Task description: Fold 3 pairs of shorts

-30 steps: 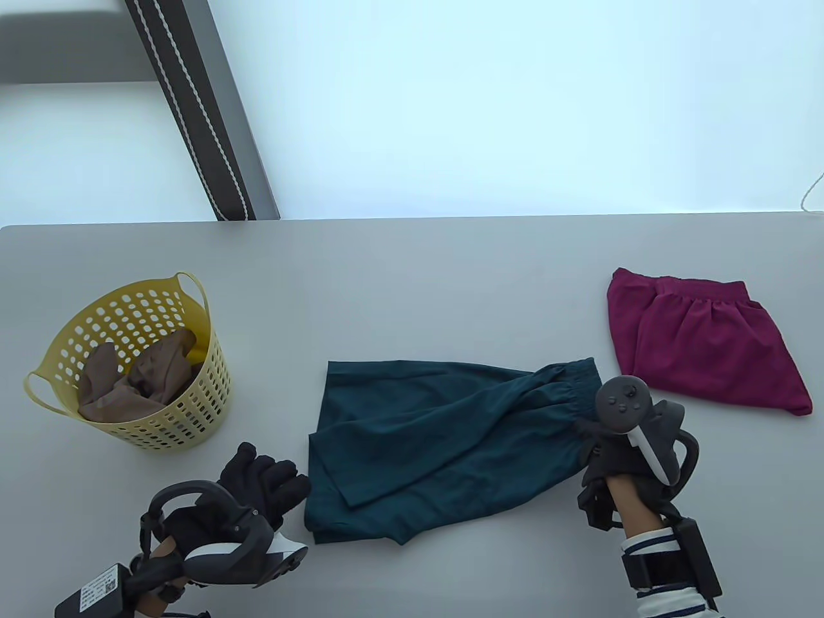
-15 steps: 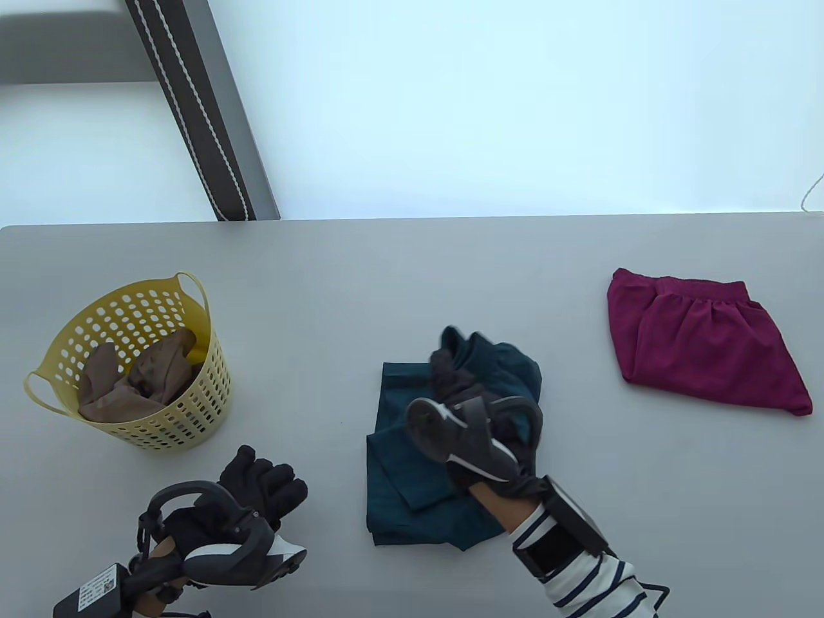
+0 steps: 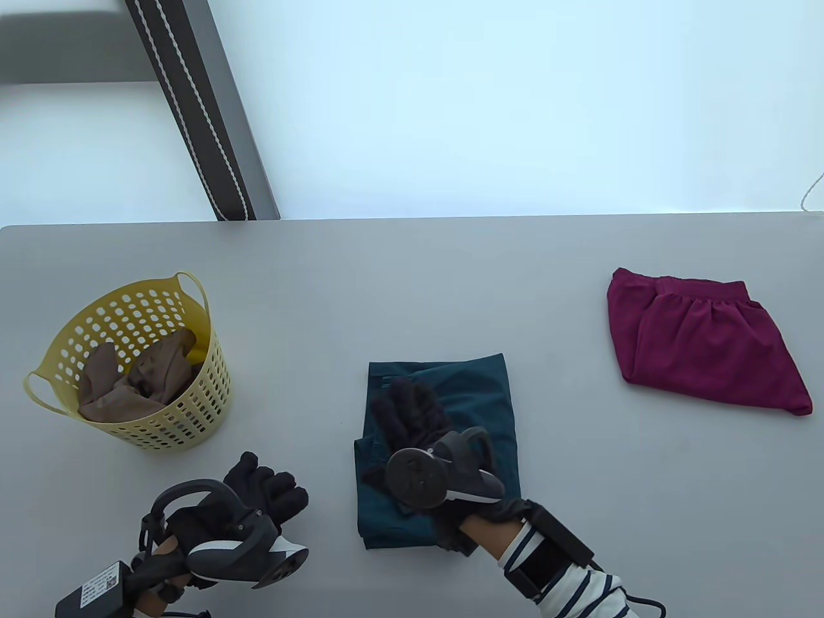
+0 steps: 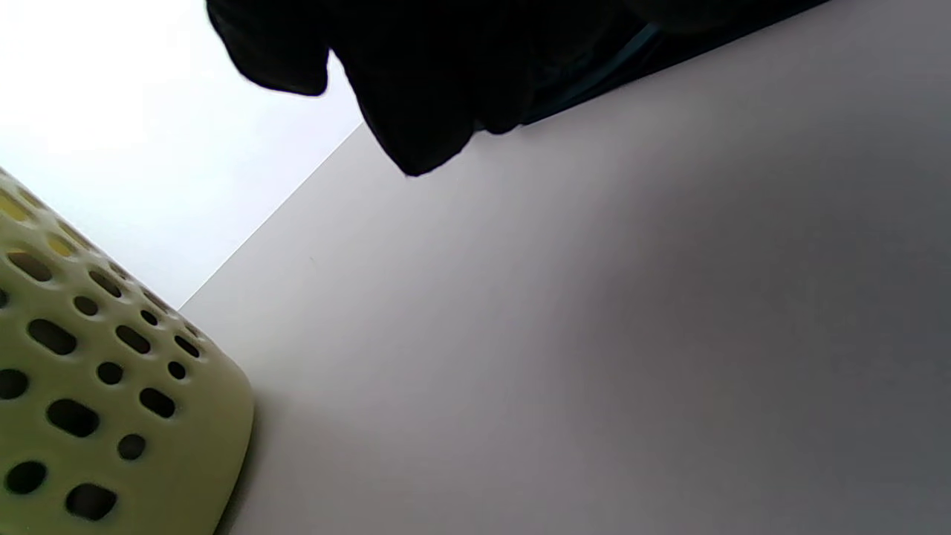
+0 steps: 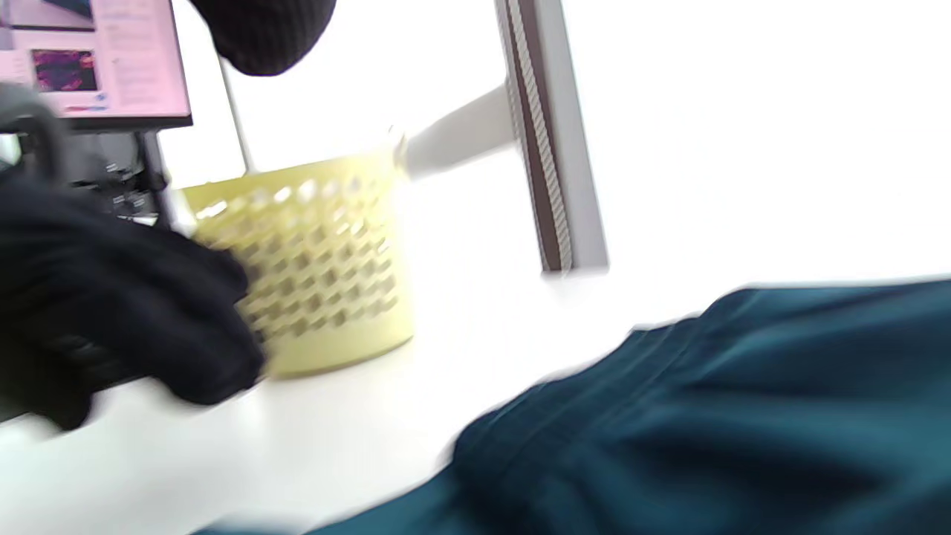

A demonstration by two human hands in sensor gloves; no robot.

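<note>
Teal shorts, folded, lie right of the yellow basket, long axis pointing away, right hand spread flat on top.

right wrist view blurred, right hand hiding teal shorts middle

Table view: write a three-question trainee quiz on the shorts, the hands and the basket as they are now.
1. True or false: the right hand lies with flat fingers on the teal shorts.
2. Where are the brown shorts? A) in the yellow basket B) beside the maroon shorts C) under the left hand
3. Fill in: the left hand rests on the ____, touching no garment.

Key: 1 true; 2 A; 3 table.
</note>
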